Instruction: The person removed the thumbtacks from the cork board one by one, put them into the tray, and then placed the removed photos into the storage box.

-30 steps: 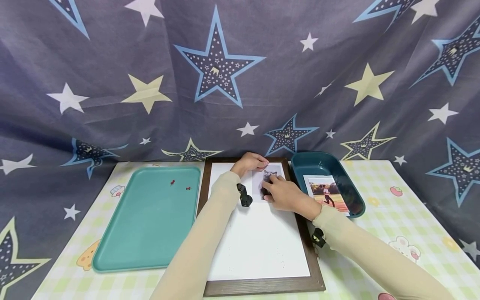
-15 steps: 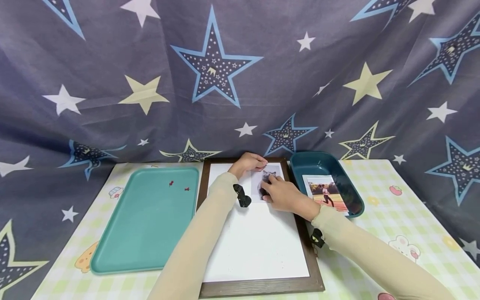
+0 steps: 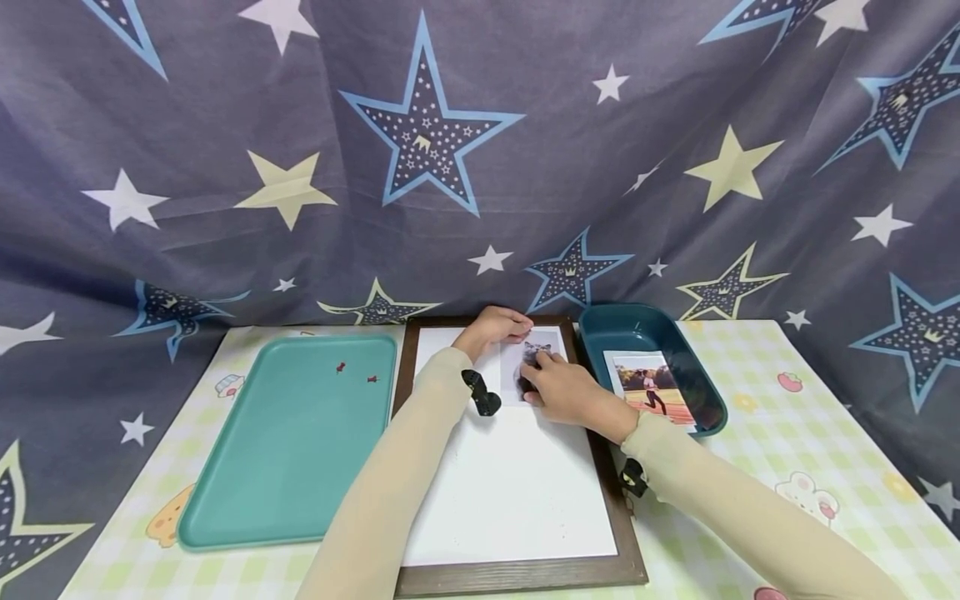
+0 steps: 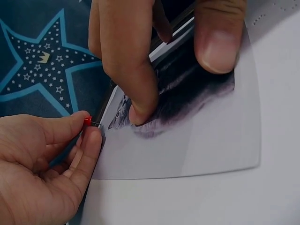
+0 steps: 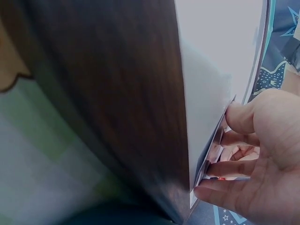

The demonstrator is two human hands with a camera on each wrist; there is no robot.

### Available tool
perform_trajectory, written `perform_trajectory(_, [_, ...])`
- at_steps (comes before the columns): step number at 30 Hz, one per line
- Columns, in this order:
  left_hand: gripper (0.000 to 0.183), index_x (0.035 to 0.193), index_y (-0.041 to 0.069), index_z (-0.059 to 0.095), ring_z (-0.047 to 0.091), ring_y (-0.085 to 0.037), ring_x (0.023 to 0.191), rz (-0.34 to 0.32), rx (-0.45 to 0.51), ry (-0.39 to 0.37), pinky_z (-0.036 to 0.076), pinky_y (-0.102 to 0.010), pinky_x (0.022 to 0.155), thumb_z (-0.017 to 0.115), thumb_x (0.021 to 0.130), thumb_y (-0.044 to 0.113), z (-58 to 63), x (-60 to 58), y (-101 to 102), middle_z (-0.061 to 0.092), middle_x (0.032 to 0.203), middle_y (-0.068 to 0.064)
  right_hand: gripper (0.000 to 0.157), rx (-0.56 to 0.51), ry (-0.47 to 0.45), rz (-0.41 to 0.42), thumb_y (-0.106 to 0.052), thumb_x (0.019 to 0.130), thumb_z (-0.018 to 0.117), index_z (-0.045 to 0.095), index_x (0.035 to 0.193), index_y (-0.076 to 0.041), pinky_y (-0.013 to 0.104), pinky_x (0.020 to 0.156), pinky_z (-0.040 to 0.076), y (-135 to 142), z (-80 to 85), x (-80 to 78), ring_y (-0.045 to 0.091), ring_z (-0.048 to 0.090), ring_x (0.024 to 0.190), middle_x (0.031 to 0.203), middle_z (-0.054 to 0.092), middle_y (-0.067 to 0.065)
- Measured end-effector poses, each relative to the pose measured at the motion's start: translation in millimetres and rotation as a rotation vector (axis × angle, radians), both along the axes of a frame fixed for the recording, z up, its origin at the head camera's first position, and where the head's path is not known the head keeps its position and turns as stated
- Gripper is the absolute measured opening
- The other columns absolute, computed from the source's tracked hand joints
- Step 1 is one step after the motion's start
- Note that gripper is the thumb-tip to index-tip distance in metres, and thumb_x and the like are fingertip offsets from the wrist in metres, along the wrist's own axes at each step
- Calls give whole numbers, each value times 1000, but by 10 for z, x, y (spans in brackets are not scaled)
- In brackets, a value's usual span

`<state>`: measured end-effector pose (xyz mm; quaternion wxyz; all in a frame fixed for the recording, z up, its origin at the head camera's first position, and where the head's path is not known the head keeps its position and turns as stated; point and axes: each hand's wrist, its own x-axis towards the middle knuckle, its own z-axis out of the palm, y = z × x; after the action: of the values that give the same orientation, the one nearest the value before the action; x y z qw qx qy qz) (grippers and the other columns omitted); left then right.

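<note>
A cat photo (image 4: 220, 126) lies near the top of a white board (image 3: 517, 500) with a dark wooden frame (image 3: 525, 575). My left hand (image 3: 491, 329) pinches a red push pin (image 4: 87, 121) between thumb and index finger. In the left wrist view the pin's point is at the photo's top edge; whether it touches the paper I cannot tell. With fingertips spread, my right hand (image 3: 566, 390) presses the photo onto the board, covering part of the cat. The right wrist view shows its fingers (image 5: 232, 168) resting along the photo's surface.
Left of the board lies a teal tray (image 3: 277, 450) with two red push pins (image 3: 341, 367). A dark teal bin (image 3: 633, 321) on the right holds a photo of a runner (image 3: 652, 392). A star-patterned curtain (image 3: 300, 100) hangs behind the checked tablecloth (image 3: 750, 467).
The head view has drifted slightly, so everything sits a little further left. Both hands keep their places on the photo and at its top edge.
</note>
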<state>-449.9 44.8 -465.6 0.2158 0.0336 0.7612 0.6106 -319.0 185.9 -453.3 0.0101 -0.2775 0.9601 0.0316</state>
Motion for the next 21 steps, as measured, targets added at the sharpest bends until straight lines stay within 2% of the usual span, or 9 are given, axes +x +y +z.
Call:
perform_trajectory(9, [28,125,-6,68,67,-29,121,2,26,-21,57,-30,100,64,98,1,4,4,-25,67,132,-21,46,-7,-5,-11,-31,103,61,59,141,-6,52,93,58,-19,11,14,41,59,122,136,57,26])
perform_trajectory(18, [30,125,-11,66,68,-19,97,53,144,-47,57,-32,102,65,97,-2,-4,23,-21,64,133,-27,45,-10,16,-9,-31,103,61,59,140,-7,51,88,60,-14,9,31,40,60,117,133,58,25])
perform_trajectory(21, [29,125,-11,66,67,-17,91,73,157,-54,57,-32,101,64,97,-1,-10,28,-18,65,132,-27,45,-17,15,-11,-31,103,61,59,141,-7,51,88,60,-9,4,38,41,60,117,134,57,25])
